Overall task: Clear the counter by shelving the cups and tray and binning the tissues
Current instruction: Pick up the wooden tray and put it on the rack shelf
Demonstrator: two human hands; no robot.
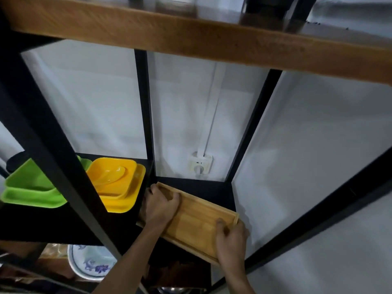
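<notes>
A rectangular wooden tray [197,219] lies slanted on the black shelf [203,187] of a black-framed rack, its far end toward the back left and its near end over the shelf's front edge. My left hand [160,205] grips the tray's far left end, fingers curled over the rim. My right hand [231,240] holds the near right end, thumb on top inside the rim. No cups or tissues are in view.
Yellow square dishes [118,187] and green square dishes [31,189] sit on the shelf to the left, behind a slanted black post [63,166]. A wooden shelf board [191,37] runs overhead. A blue-patterned white plate [91,264] lies on the level below. White wall with a socket [200,165] behind.
</notes>
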